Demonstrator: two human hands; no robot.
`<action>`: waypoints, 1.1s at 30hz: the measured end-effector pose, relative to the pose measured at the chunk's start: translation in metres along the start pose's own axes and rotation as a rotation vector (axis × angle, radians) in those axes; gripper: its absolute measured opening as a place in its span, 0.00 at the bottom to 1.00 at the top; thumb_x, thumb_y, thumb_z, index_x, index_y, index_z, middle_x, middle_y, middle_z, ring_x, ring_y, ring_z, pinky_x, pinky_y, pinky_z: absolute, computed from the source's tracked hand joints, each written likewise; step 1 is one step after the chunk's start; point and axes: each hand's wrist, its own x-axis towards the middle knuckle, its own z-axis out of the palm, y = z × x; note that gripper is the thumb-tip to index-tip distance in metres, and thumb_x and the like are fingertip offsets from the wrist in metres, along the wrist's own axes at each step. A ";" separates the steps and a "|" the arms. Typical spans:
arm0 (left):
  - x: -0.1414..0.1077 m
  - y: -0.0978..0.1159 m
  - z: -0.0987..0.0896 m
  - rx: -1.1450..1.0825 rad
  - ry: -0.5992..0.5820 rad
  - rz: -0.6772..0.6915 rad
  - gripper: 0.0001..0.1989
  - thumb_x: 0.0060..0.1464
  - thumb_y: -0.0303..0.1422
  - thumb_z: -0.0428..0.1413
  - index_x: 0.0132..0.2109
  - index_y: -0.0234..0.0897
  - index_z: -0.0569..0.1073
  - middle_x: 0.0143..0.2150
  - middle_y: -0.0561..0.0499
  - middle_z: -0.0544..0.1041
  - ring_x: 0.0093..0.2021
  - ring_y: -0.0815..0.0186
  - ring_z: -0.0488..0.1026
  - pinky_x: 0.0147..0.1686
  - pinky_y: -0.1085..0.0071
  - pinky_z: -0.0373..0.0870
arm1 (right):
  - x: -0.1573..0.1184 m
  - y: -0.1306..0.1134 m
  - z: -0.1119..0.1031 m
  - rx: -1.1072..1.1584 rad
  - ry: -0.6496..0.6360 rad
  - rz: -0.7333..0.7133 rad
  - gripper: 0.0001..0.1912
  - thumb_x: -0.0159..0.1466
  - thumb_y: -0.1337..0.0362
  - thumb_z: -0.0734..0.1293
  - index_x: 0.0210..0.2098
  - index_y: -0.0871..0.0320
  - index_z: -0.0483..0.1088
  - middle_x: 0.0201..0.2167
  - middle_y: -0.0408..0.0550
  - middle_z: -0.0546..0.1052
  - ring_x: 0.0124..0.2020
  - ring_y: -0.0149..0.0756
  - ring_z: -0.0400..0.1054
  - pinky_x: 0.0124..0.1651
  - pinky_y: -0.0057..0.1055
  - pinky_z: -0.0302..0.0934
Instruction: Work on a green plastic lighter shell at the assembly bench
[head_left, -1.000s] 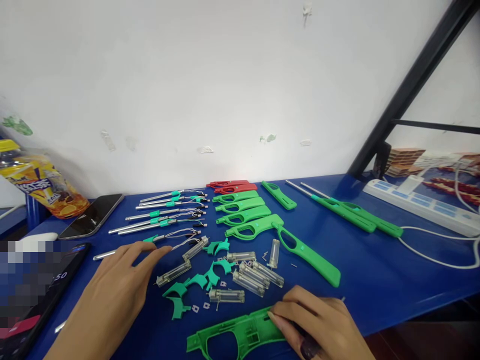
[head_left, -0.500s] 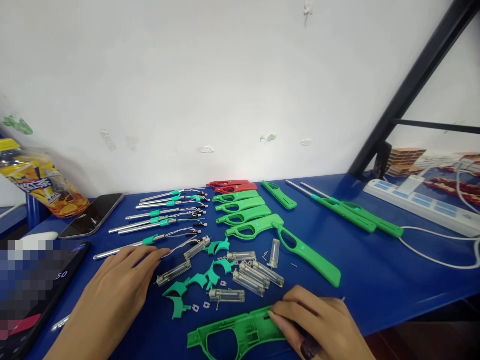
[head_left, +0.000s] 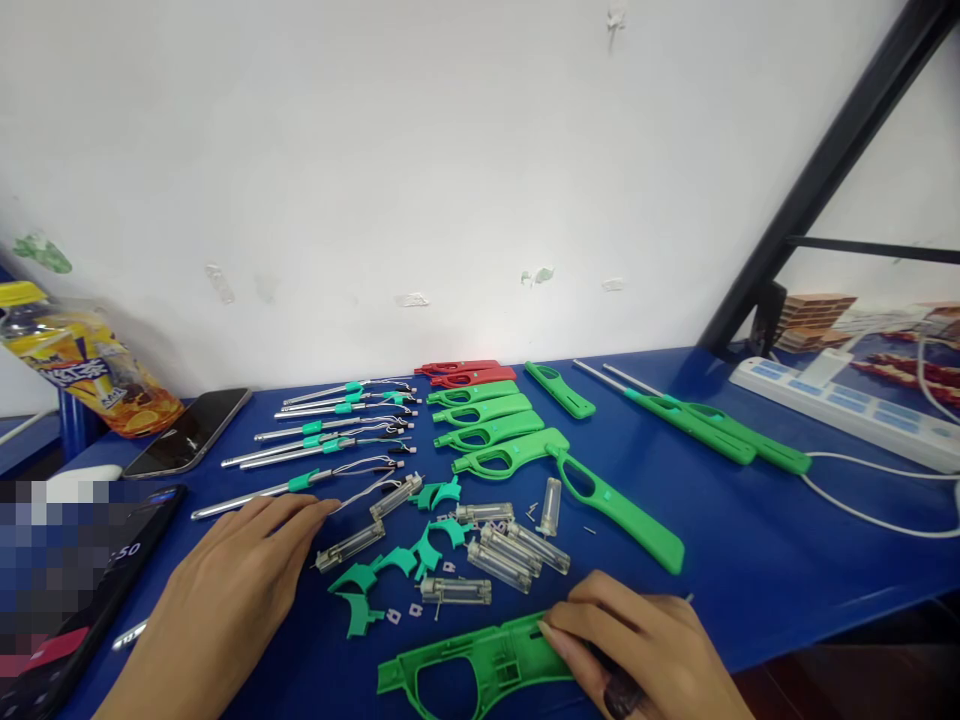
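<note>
One green shell (head_left: 504, 660) is pinched by the right hand (head_left: 637, 645) on the table's (head_left: 825, 580) near side. Whether the metal tube (head_left: 131, 634) under the left hand (head_left: 217, 600) is gripped cannot be told. Beyond, eight clear tanks (head_left: 497, 567) are scattered. "红茶" is printed on one bottle (head_left: 101, 370). Little has been shifted since half a second ago.

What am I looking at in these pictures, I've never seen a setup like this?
There's no machine: these are a person's bare hands, seen by a camera worn on their head, looking forward and down. The right hand holds a green handle shell, hollow side showing. The left hand has its fingertips at some thin wires; its grip is partly hidden. On the blue table lie metal rods, clear cylinders, curved teal pieces and red shells. A drink bottle is at the picture's left.
</note>
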 end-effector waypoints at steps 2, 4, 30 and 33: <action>0.000 0.000 0.000 0.004 -0.002 0.011 0.23 0.65 0.35 0.40 0.52 0.43 0.79 0.49 0.48 0.81 0.47 0.52 0.78 0.50 0.52 0.71 | 0.000 0.001 0.001 0.011 0.002 -0.008 0.14 0.73 0.65 0.60 0.35 0.53 0.76 0.29 0.40 0.78 0.23 0.26 0.73 0.22 0.26 0.60; 0.001 0.000 0.001 -0.004 -0.015 0.010 0.23 0.66 0.36 0.40 0.52 0.42 0.78 0.49 0.47 0.81 0.48 0.52 0.78 0.50 0.53 0.72 | -0.001 0.001 0.001 0.019 -0.005 0.002 0.13 0.73 0.65 0.60 0.36 0.53 0.75 0.30 0.40 0.78 0.24 0.26 0.73 0.23 0.26 0.60; 0.002 0.005 0.004 -0.056 0.021 0.013 0.25 0.70 0.42 0.37 0.55 0.38 0.75 0.49 0.46 0.80 0.48 0.53 0.76 0.45 0.56 0.73 | -0.002 0.000 -0.002 0.011 -0.015 -0.081 0.11 0.72 0.58 0.64 0.35 0.52 0.75 0.29 0.38 0.77 0.23 0.26 0.73 0.26 0.26 0.63; 0.002 0.006 0.003 -0.071 0.038 0.020 0.23 0.70 0.43 0.39 0.55 0.40 0.74 0.49 0.47 0.80 0.47 0.54 0.77 0.44 0.57 0.73 | -0.001 0.001 -0.002 0.031 -0.002 -0.119 0.10 0.72 0.62 0.64 0.36 0.53 0.75 0.29 0.38 0.78 0.24 0.26 0.73 0.25 0.27 0.62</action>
